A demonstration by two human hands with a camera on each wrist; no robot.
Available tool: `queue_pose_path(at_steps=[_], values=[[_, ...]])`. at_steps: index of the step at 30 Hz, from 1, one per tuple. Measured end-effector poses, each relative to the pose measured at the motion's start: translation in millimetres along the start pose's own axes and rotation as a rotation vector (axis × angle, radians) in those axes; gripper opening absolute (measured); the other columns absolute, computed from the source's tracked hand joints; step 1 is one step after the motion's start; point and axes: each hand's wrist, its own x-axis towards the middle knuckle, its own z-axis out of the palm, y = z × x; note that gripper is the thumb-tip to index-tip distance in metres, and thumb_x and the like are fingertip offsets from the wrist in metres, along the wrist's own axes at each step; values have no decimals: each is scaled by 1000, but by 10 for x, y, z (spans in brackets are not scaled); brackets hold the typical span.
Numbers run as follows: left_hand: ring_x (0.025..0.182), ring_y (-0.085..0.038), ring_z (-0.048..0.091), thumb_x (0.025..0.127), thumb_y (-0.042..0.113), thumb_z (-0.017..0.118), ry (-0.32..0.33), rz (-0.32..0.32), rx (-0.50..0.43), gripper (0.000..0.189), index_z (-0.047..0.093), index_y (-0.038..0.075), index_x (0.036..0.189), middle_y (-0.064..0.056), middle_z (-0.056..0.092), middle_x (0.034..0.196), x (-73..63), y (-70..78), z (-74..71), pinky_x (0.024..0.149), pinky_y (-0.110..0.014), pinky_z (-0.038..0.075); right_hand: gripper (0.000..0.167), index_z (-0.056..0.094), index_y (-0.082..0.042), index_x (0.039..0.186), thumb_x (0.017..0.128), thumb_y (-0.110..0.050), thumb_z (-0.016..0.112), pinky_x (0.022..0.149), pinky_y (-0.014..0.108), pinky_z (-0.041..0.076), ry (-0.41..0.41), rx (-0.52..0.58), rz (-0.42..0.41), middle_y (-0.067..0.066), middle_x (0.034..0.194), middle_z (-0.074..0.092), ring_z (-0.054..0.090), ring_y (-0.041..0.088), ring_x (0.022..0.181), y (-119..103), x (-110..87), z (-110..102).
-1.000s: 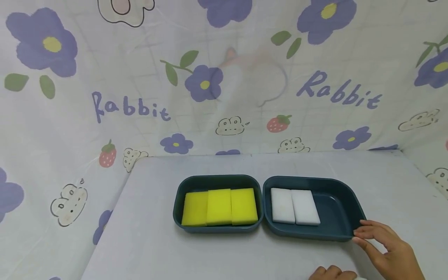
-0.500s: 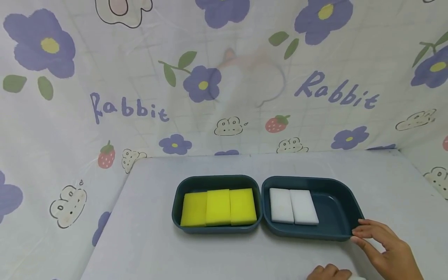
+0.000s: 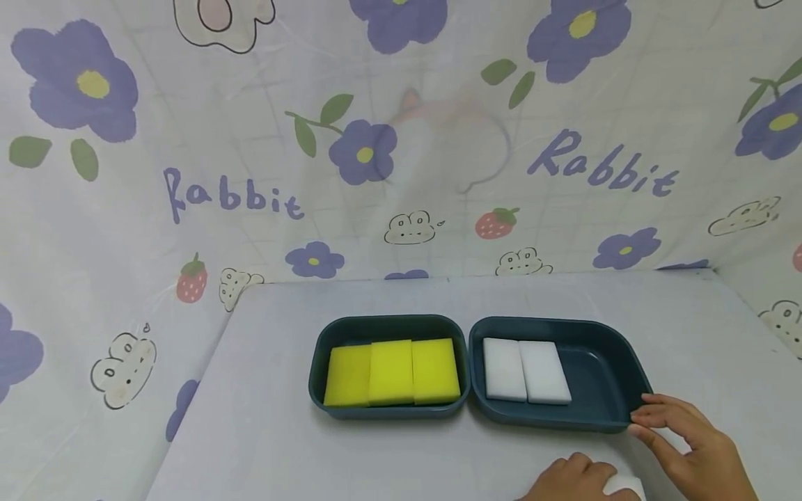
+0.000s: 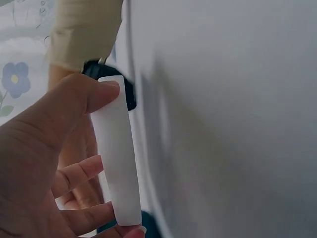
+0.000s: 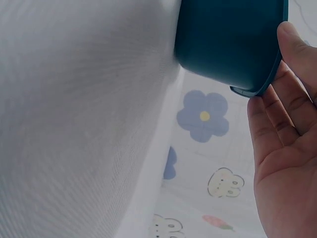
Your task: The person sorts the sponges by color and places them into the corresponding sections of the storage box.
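My left hand (image 3: 573, 481) holds a white sponge block (image 4: 120, 158), gripping it between thumb and fingers in the left wrist view. It is near the bottom edge of the head view, in front of the right bin. My right hand (image 3: 704, 449) pinches the near right corner of the dark teal bin (image 3: 595, 390), thumb outside the rim in the right wrist view. Two white sponges (image 3: 525, 371) lie side by side in the left part of that bin. Its right part shows bare floor.
Against its left side stands a second teal bin (image 3: 388, 412) with three yellow sponges (image 3: 391, 372) in a row. Both bins rest on a white-covered table (image 3: 301, 459). A printed curtain (image 3: 438, 153) hangs behind the table.
My left hand has risen further into the head view with the white sponge, moving toward the bins. The right hand keeps its hold on the bin corner.
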Motion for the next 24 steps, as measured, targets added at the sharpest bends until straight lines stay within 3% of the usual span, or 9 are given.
queue_pose_path(at_steps=[2, 4, 9, 11, 14, 18, 21, 24], values=[[112, -2, 48, 100, 50, 56, -10, 81, 54, 41, 59, 30, 136, 6, 56, 132, -2, -47, -108, 86, -11, 38, 26, 73, -9, 86, 70, 7, 86, 86, -5, 26, -3, 1, 2, 11, 101, 69, 37, -21, 108, -4, -10, 4], [117, -4, 47, 100, 50, 57, -25, 93, 15, 43, 58, 29, 137, 3, 55, 137, -8, -90, -210, 89, -11, 38, 25, 73, -9, 87, 70, 6, 85, 85, -5, 27, -3, 5, 5, 11, 102, 69, 36, -22, 109, -6, -19, 4], [125, -4, 38, 93, 57, 64, -134, 35, -61, 63, 46, 32, 148, 4, 41, 150, 2, -172, -457, 97, -13, 34, 24, 73, -8, 88, 71, 4, 85, 85, -4, 27, 2, 19, -15, 13, 102, 68, 36, -22, 111, 9, -18, 1], [127, -5, 37, 86, 61, 69, -130, 18, -62, 74, 43, 31, 149, 3, 37, 153, 11, -197, -548, 99, -15, 34, 27, 73, -8, 88, 69, 8, 85, 87, -3, 27, 13, 24, -48, 14, 102, 68, 37, -21, 113, 26, -14, -3], [129, -7, 37, 81, 66, 71, -87, -40, -68, 81, 42, 33, 149, 2, 33, 157, 39, -227, -667, 102, -18, 35, 34, 73, -6, 89, 64, 15, 84, 90, -1, 28, 24, 32, -95, 13, 101, 69, 38, -19, 116, 54, -9, -10], [129, -9, 39, 83, 67, 68, 51, -134, -93, 69, 51, 34, 142, 3, 37, 155, 91, -285, -779, 101, -21, 37, 40, 71, -5, 88, 60, 22, 82, 88, -2, 28, 16, 20, -94, 12, 101, 68, 35, -21, 117, 61, -4, -12], [127, -10, 42, 83, 64, 68, 155, -177, -99, 62, 57, 33, 136, 2, 41, 152, 136, -363, -818, 99, -23, 41, 42, 70, -6, 86, 59, 25, 81, 87, -3, 27, 11, 12, -72, 13, 99, 68, 34, -22, 115, 47, 5, -6], [127, -12, 43, 84, 62, 69, 197, -211, -103, 57, 59, 33, 132, 1, 42, 152, 185, -448, -821, 99, -26, 43, 42, 69, -6, 84, 58, 25, 82, 87, -3, 27, 17, 12, -75, 13, 98, 68, 34, -22, 114, 31, 13, -2]])
